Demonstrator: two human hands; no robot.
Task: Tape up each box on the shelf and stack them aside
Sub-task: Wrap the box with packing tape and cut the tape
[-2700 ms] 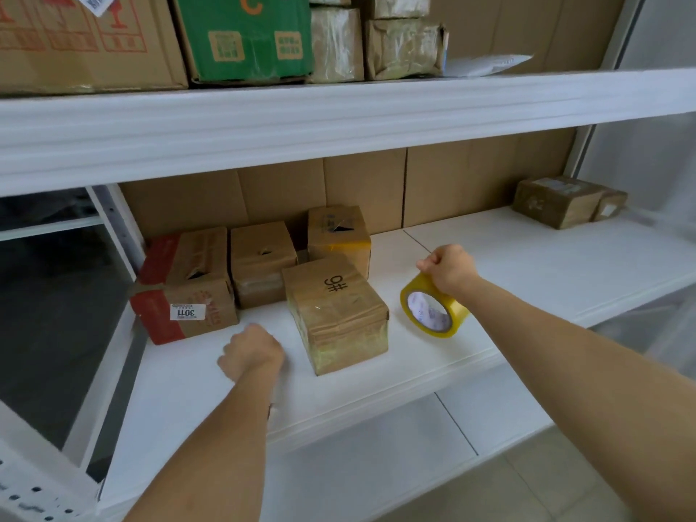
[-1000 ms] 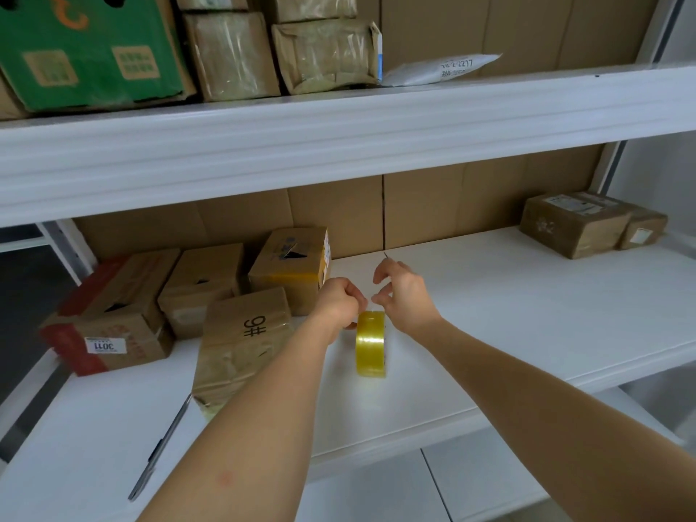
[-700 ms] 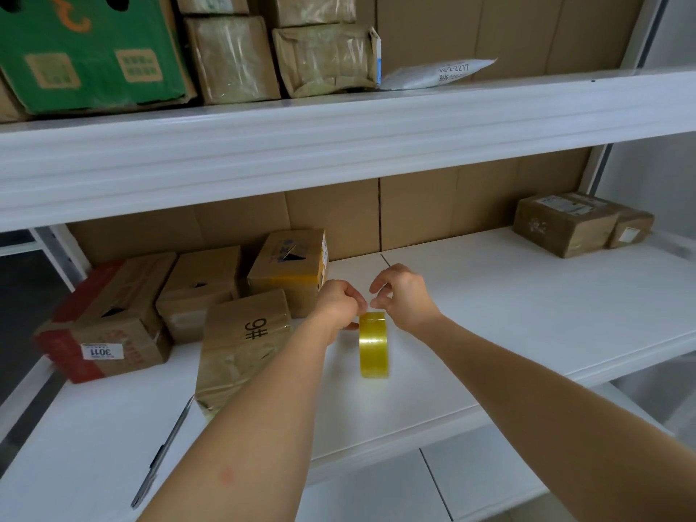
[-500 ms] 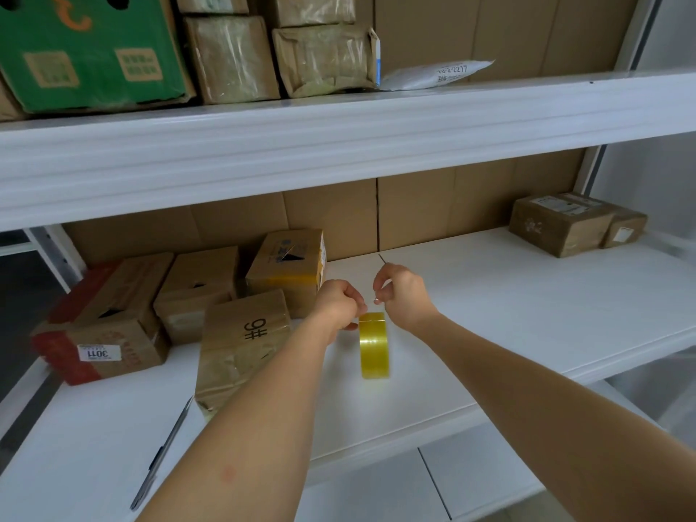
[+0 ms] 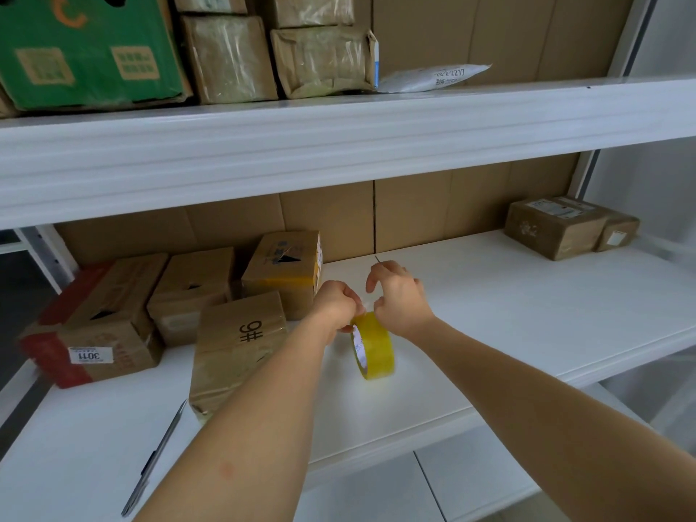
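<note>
A yellow tape roll [image 5: 374,346] stands on edge on the white shelf [image 5: 489,333]. My left hand [image 5: 335,305] grips the roll's top from the left. My right hand [image 5: 399,295] pinches at the tape's end on the top right, with its other fingers raised. Just left of my hands lies a taped cardboard box marked 9# [image 5: 235,344]. Behind it stand three more boxes: one with a yellow band [image 5: 282,273], a plain one [image 5: 190,292] and a red-sided one labelled 3011 [image 5: 94,325].
A pen or blade [image 5: 154,454] lies on the shelf's front left. Two taped boxes [image 5: 565,226] sit at the far right of the shelf. The upper shelf [image 5: 339,130] overhangs close above, holding a green box [image 5: 86,47] and wrapped parcels.
My left hand has come over from beside the 9# box to the roll, which now stands edge-on. My right hand's fingers have shifted on top of the roll, picking at the tape.
</note>
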